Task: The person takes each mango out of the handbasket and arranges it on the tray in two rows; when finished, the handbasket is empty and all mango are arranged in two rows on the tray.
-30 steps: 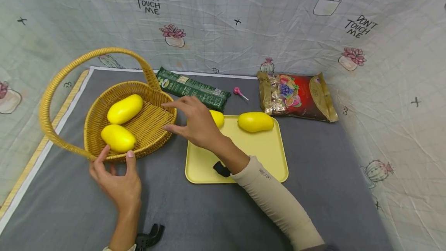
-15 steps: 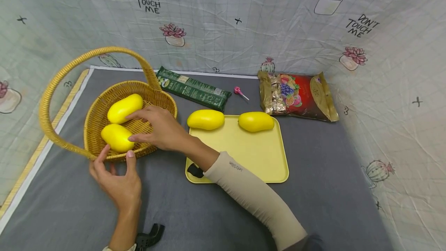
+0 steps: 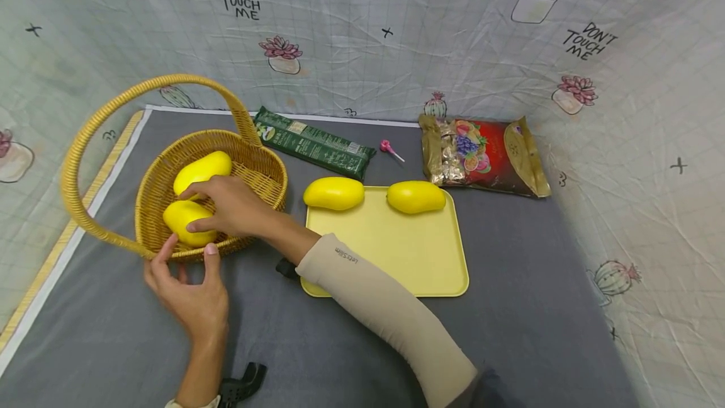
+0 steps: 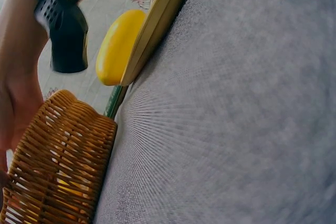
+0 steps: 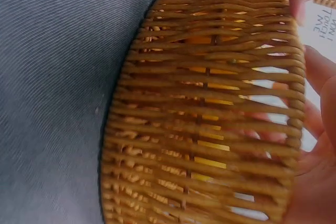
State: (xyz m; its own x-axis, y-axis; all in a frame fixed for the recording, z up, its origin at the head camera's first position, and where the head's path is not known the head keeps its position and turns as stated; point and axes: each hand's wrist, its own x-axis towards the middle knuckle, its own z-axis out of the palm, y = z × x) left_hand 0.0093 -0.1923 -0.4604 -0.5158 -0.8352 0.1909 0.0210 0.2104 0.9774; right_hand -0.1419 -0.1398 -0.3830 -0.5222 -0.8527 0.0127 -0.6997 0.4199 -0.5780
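- Holding the basket [image 3: 150, 197] by its near rim, my left grip [image 3: 195, 294] has its thumb and fingers bent at the woven edge, the index fingertip just beside the near mango [image 3: 184, 219].
- Inside the basket I see two yellow mangoes: the near mango lies close to the near rim, and the far mango [image 3: 201, 170] lies just behind it.
- My right grip [image 3: 232, 205] is over the basket from its right side, thumb across the near mango and fingers by the gap between the two; I cannot tell from here whether it is closed around the near mango or only spread about it.
- The right wrist camera gives me mostly woven basket side, with yellow showing through the gaps.
- I have the tall handle [image 3: 68, 175] arching out to the left.
- Near the basket, on its right, I see a pale yellow tray [image 3: 408, 250] flat on the grey desk [image 3: 538, 307]; my beige right sleeve [image 3: 385, 307] crosses its near left corner.
- At the tray's far edge I count two more: the left tray mango [image 3: 333, 194] at the corner and the right tray mango [image 3: 416, 197], apart from it.
- Behind these I make out a green packet [image 3: 317, 143] lying slanted, a pink lollipop [image 3: 386, 146] and, furthest right, a red, brown and gold bag [image 3: 484, 156].
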